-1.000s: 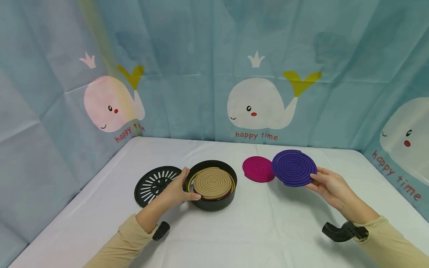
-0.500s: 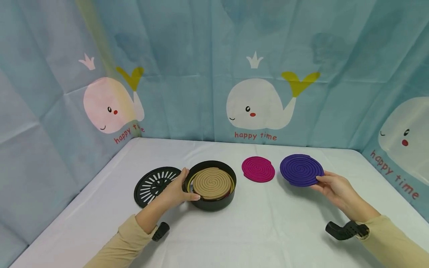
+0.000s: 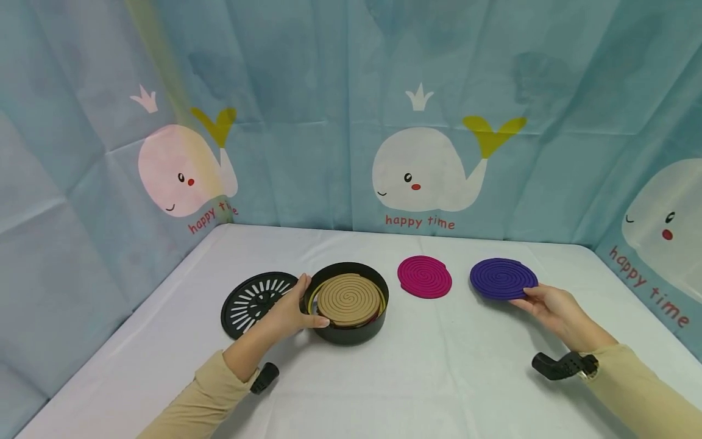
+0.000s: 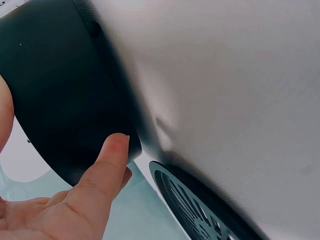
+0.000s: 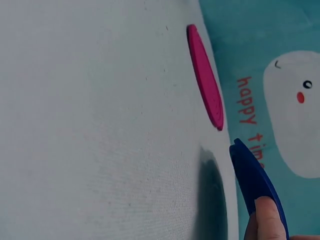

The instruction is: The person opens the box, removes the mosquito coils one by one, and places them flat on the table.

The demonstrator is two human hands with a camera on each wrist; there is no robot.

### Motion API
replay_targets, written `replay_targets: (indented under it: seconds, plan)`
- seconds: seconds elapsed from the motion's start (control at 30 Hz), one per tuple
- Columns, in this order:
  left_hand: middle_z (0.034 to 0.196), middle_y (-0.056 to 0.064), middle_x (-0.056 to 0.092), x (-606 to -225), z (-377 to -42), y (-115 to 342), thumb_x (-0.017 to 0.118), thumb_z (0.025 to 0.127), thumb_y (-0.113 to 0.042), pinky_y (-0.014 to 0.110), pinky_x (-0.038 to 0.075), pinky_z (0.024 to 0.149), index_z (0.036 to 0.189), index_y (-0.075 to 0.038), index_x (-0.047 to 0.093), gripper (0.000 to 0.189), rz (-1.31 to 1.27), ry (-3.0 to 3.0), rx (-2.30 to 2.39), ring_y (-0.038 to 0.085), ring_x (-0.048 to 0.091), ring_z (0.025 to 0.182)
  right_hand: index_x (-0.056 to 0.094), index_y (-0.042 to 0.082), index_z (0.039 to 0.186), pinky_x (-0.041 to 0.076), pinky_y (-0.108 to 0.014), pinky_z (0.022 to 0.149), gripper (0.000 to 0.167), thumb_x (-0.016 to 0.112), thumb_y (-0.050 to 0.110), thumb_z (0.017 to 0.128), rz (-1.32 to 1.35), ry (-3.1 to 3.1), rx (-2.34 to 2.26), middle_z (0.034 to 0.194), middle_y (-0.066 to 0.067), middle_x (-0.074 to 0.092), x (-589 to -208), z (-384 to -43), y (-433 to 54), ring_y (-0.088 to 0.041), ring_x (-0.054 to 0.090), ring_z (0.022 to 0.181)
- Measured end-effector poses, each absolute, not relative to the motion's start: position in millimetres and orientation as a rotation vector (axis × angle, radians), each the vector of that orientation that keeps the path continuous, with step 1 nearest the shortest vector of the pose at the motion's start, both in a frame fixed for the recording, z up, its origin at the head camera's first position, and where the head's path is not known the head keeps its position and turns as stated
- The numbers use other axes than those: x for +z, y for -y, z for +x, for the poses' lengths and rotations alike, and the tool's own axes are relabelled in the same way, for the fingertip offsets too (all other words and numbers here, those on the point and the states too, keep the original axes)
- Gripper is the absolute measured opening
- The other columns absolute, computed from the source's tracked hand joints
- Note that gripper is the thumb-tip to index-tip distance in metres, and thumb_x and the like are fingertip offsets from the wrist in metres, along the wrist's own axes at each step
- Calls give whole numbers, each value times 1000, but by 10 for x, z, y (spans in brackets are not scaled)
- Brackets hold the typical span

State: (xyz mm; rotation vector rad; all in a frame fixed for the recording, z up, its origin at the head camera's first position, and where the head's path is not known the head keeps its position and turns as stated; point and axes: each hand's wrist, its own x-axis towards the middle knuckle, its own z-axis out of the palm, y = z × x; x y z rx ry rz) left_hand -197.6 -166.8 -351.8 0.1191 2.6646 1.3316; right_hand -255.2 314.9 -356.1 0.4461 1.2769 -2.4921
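Note:
My right hand point(image 3: 554, 310) pinches the near right edge of a purple spiral coaster point(image 3: 501, 278). In the right wrist view the purple coaster point(image 5: 252, 175) stands slightly off the white cloth, its shadow beside it. With thumb and fingers apart, my left hand point(image 3: 287, 312) grips the left side of a round black holder point(image 3: 356, 335). A beige spiral coaster point(image 3: 348, 299) lies on top inside, with yellow and dark red edges showing beneath it. The left wrist view shows a finger against the outer wall of the black holder point(image 4: 60, 90).
A magenta spiral coaster point(image 3: 425, 277) lies flat on the white cloth between the holder and the purple coaster. Left of the holder rests a black slotted disc point(image 3: 258, 302), partly behind my left hand. A blue whale-print curtain point(image 3: 307, 171) closes off the back and sides.
My right hand has carried the purple coaster to the right and lowered it toward the cloth, tipping it flatter and away from the magenta one. My left hand stays on the holder.

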Motion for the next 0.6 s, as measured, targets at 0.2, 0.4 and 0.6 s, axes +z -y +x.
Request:
replay_targets:
  seconds: [0.2,0.4,0.6]
  plan:
    - [158,21,15,-3500,-1969,1671,82,79,-16,54,17,113,153,6,3,111,126,-2664,1336,38,13,144,-33,23,143,23,-30,108,79,28,-5,101,539,-1179,-2532,153,8,-28,-3553,-2630,-3141,-11,-10,142]
    - [159,21,14,-3477,-1973,1658,82,79,-16,54,16,114,153,6,3,111,127,-2654,1347,37,12,145,-30,25,145,23,-30,108,79,28,-5,101,585,-1129,-2549,154,10,-24,-3559,-2699,-3132,-10,-6,142]
    - [159,21,14,-3481,-1979,1649,82,79,-16,54,16,114,153,6,3,110,127,-2654,1340,37,12,145,-33,17,143,18,-34,109,72,22,-3,102,508,-1170,-2462,155,-2,-25,-3581,-2708,-3156,-17,-10,143]
